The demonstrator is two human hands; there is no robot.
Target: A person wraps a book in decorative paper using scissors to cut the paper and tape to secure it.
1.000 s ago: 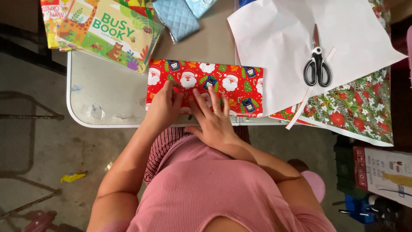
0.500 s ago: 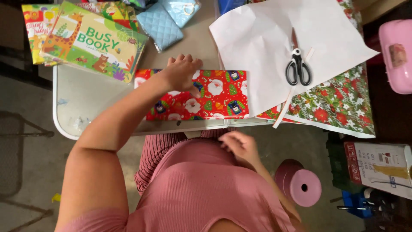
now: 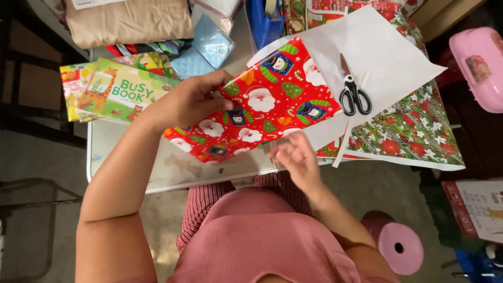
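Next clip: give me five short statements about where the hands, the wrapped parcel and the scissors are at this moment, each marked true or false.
1. The left hand grips the red wrapped parcel at its upper left edge. True.
2. The right hand holds the scissors. False: the scissors lie on the white sheet of paper, untouched, and the right hand is by the parcel's lower edge.
3. The parcel lies flat and square to the table's edge. False: it is turned at an angle, lifted by the left hand.
4. A children's activity book lies to the left of the parcel. True.
5. A pink stool stands on the floor at lower right. True.
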